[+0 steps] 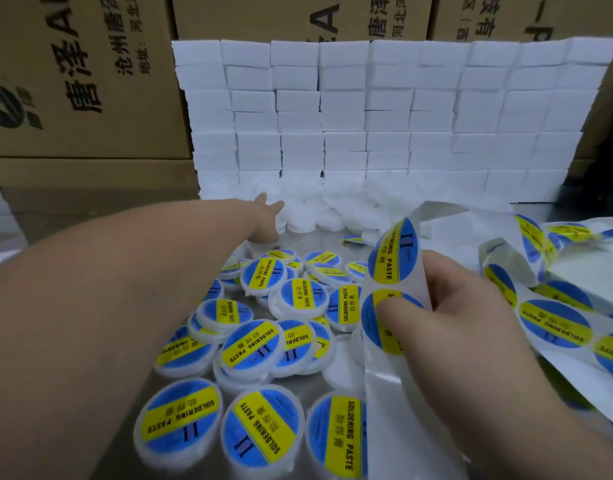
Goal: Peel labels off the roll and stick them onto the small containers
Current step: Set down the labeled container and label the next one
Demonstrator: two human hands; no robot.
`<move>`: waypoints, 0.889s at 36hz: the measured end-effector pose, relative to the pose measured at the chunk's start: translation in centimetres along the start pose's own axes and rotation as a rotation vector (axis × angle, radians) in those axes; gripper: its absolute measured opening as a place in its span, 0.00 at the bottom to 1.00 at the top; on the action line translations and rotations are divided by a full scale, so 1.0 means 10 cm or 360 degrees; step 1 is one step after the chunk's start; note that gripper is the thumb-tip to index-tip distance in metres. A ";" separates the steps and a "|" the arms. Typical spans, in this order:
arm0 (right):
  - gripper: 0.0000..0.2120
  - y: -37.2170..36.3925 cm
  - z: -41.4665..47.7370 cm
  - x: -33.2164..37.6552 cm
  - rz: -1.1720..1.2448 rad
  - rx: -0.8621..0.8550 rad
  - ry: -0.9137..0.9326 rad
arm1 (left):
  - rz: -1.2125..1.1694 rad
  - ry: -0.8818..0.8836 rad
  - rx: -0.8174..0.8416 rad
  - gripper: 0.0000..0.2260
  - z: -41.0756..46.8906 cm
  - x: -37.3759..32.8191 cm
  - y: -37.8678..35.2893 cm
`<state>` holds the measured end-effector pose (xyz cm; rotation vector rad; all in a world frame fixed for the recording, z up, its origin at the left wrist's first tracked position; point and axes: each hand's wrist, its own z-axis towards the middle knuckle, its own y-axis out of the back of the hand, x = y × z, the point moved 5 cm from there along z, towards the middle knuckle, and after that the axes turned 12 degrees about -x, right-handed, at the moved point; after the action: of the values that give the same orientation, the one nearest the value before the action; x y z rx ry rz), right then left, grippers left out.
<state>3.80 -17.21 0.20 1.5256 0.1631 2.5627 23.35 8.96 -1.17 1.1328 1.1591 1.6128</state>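
Observation:
Several small round white containers (253,344) with blue-and-yellow "SOLDERING PASTE" labels lie in a heap on the metal table (90,209). Farther back sits a pile of plain white unlabelled containers (301,220). My left hand (267,220) is stretched far forward and touches the left edge of that pile; its fingertips are partly hidden among the white containers. My right hand (447,306) pinches the label strip (391,251), thumb pressed on a blue-and-yellow label. The strip's backing paper hangs down below my hand.
A wall of stacked white boxes (384,116) stands behind the pile, with brown cardboard cartons (83,81) behind and to the left. More label strip (554,323) loops across the table at the right.

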 end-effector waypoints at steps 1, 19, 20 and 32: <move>0.18 -0.01 0.00 0.01 0.0006 0.0019 0.0000 | -0.0064 0.0015 0.0041 0.35 0.03 -0.03 -0.05; 0.19 -0.04 -0.01 -0.03 0.0150 0.0076 -0.0107 | -0.0179 -0.0003 -0.0641 0.18 0.01 0.02 0.15; 0.19 -0.05 0.00 -0.03 0.0150 0.0077 -0.0102 | -0.0175 0.0004 -0.0663 0.18 0.01 0.02 0.16; 0.19 -0.04 0.04 -0.08 0.0113 0.0037 -0.0108 | -0.0345 0.0054 -0.0750 0.16 -0.02 -0.05 0.18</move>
<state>4.58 -16.96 -0.39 1.6528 0.1335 2.5671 23.08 8.07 0.42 0.6555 0.8262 1.6238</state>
